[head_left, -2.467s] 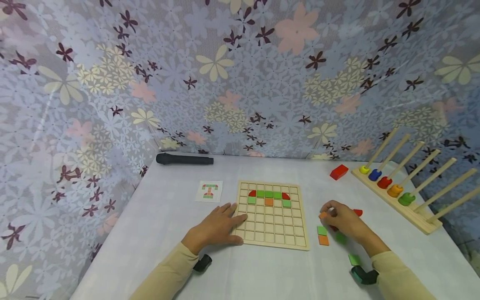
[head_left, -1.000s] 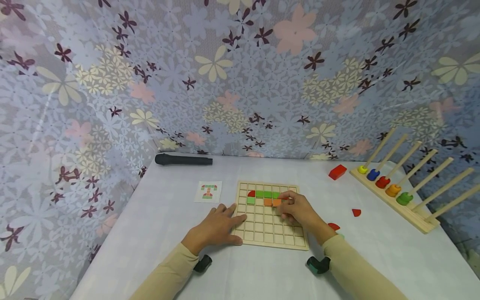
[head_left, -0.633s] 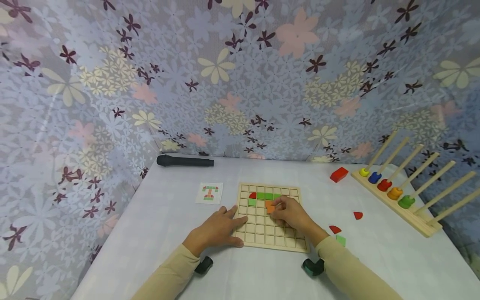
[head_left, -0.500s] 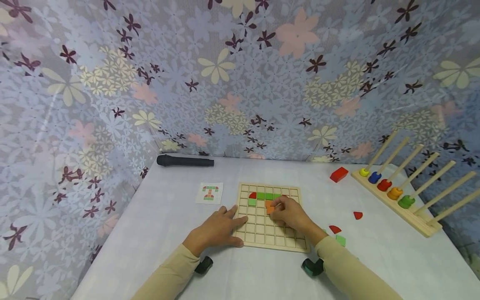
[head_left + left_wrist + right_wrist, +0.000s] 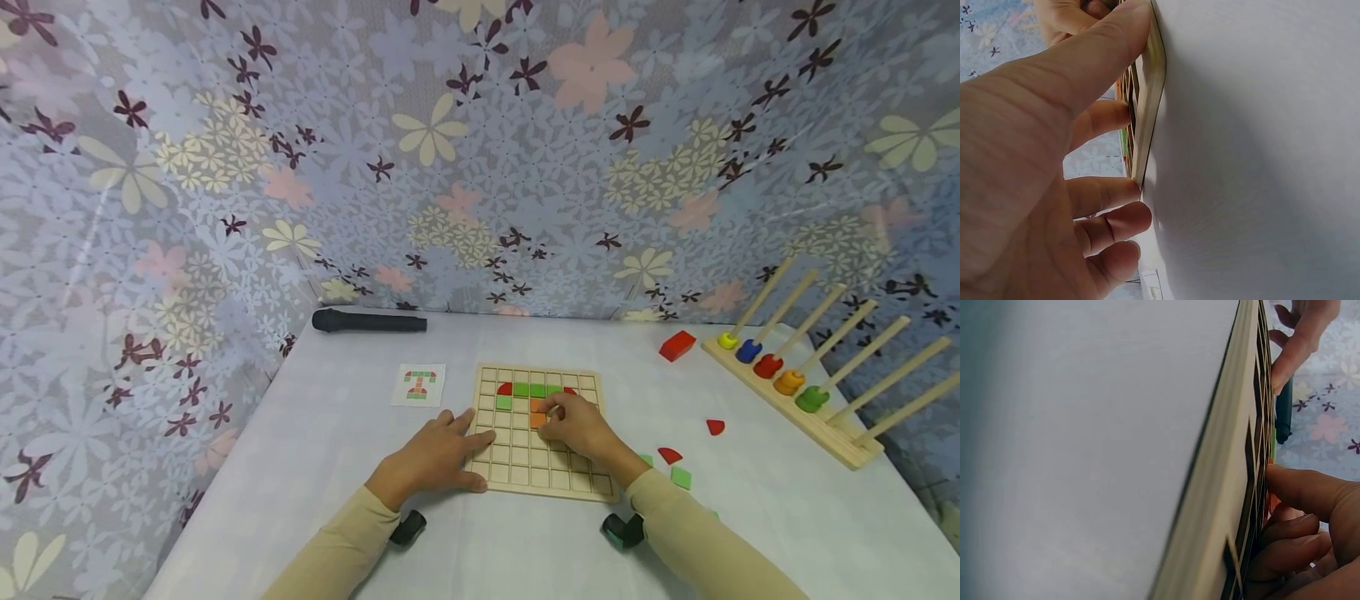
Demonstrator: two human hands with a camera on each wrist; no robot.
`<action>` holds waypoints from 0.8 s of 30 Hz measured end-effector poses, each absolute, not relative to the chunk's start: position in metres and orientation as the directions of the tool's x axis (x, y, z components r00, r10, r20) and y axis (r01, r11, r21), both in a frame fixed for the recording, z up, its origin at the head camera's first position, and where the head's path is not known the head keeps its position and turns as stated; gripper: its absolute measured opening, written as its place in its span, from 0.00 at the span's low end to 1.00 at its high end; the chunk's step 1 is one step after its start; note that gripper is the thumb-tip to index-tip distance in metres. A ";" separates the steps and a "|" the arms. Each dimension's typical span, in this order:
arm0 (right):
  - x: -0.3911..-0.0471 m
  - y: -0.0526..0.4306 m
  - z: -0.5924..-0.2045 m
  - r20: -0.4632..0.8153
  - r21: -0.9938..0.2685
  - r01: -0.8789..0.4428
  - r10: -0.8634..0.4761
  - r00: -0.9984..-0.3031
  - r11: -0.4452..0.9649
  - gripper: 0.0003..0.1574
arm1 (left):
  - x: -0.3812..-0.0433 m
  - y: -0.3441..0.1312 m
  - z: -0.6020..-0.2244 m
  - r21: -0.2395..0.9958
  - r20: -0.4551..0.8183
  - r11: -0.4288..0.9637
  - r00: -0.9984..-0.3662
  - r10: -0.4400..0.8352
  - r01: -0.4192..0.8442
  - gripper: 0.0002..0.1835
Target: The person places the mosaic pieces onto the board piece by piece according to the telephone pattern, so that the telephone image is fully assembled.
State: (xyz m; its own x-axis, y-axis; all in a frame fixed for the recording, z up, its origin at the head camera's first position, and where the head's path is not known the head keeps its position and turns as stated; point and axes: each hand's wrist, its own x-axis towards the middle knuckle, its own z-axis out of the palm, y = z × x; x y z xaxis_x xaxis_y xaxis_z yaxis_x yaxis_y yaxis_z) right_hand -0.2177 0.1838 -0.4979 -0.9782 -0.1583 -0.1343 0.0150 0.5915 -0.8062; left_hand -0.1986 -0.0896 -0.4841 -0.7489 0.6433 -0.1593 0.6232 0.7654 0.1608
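A square wooden grid board (image 5: 517, 477) lies on the table. My left hand (image 5: 435, 454) rests on its left edge with fingers spread, the thumb along the near corner in the left wrist view. My right hand (image 5: 576, 427) reaches over the board, finger and thumb at an orange square tile (image 5: 537, 421) in the cell below another orange tile (image 5: 537, 406). In the right wrist view its thumb (image 5: 1297, 486) touches orange and the other fingers curl. Green tiles (image 5: 537, 390) form the top row, a red quarter-round piece (image 5: 505, 389) at the left end and another, partly covered, at the right.
A pattern card (image 5: 417, 385) lies left of the board, a black microphone (image 5: 369, 321) behind it. Loose red quarter-rounds (image 5: 670, 456) and green squares (image 5: 681, 477) lie to the right. Beyond them are a red block (image 5: 677, 346) and a peg stand (image 5: 795, 404) with coloured rings.
My right hand has carried an orange tile from the table at the right onto the board, then slid left and down to the cell under the other orange tile. My left hand has stayed put.
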 end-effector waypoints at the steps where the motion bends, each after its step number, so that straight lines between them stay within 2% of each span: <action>1: -0.218 0.184 -0.498 -0.133 -0.807 0.015 -0.157 -0.979 0.591 0.17 | -0.199 -0.089 -0.484 0.163 -0.162 0.767 -0.750 0.642 0.621 0.42; 8: -0.217 0.187 -0.498 -0.129 -0.812 0.007 -0.168 -0.977 0.583 0.16 | -0.199 -0.089 -0.484 0.176 -0.174 0.766 -0.746 0.643 0.619 0.42; 12: -0.210 0.200 -0.494 -0.120 -0.843 0.005 -0.179 -0.976 0.538 0.20 | -0.199 -0.090 -0.485 0.188 -0.178 0.764 -0.744 0.644 0.617 0.42; 19: -0.184 0.262 -0.470 -0.155 -0.895 0.103 -0.086 -0.984 0.433 0.29 | -0.200 -0.089 -0.486 0.194 -0.172 0.758 -0.739 0.652 0.623 0.42; 24: -0.162 0.313 -0.462 -0.219 -0.873 0.183 -0.028 -0.975 0.453 0.34 | -0.200 -0.091 -0.486 0.204 -0.173 0.759 -0.741 0.649 0.618 0.42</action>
